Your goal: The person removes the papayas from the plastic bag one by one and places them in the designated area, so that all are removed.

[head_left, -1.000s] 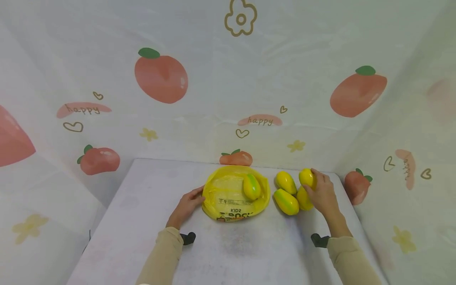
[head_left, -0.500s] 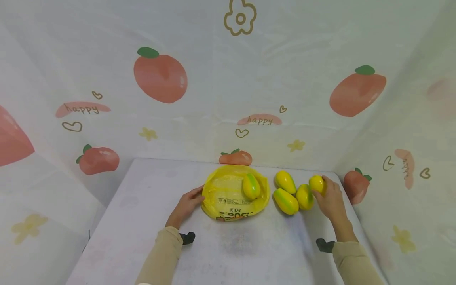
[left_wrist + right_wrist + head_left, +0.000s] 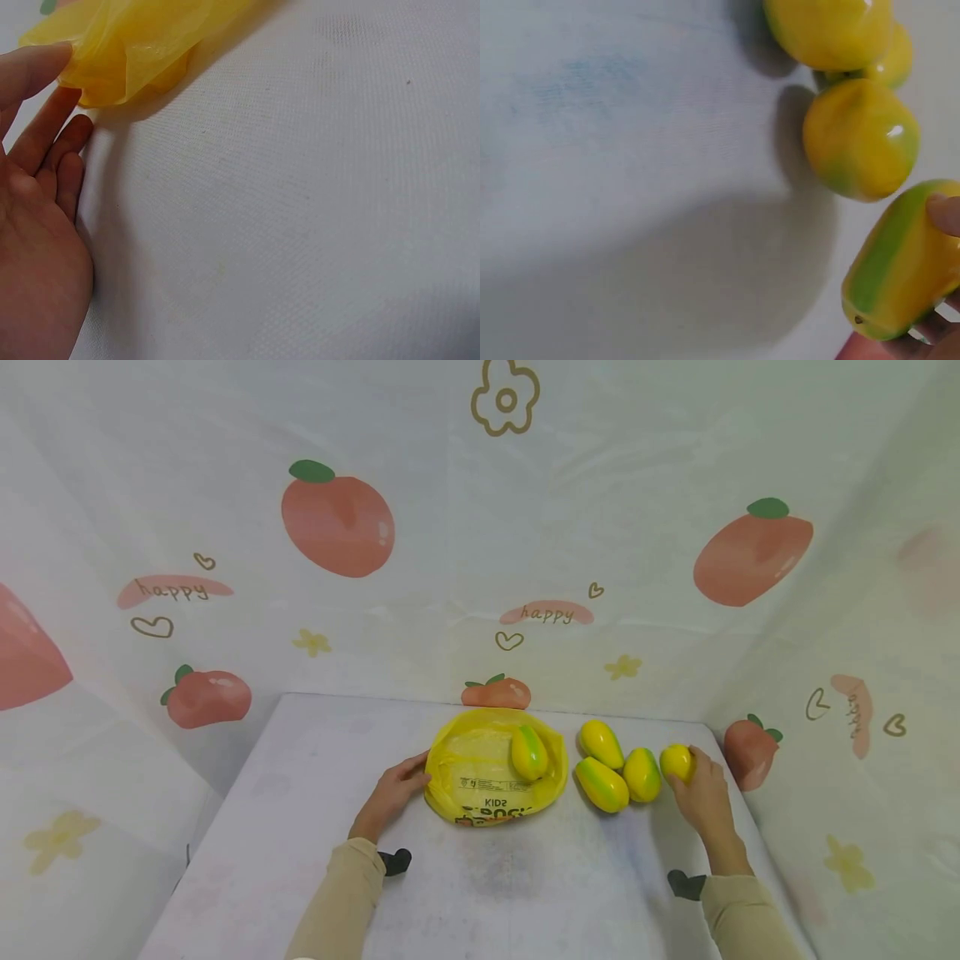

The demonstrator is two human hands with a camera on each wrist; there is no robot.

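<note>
A yellow plastic bag, with dark print, lies spread with its rim turned up. Inside it, at the right, rests one yellow papaya with a green stripe. My left hand holds the bag's left rim; in the left wrist view the thumb and index finger meet the yellow film. At the right my right hand grips another papaya, thumb on one side and fingers under the other. Just left of it are three more papayas: a rear one, a front one and a right one.
The white table ends at a printed curtain at the back, and more curtain stands close along the right side. Dark wrist mounts stick out from both sleeves.
My right hand has carried its papaya rightward and towards me, away from the group, and lower. The left hand and the bag have stayed in place.
</note>
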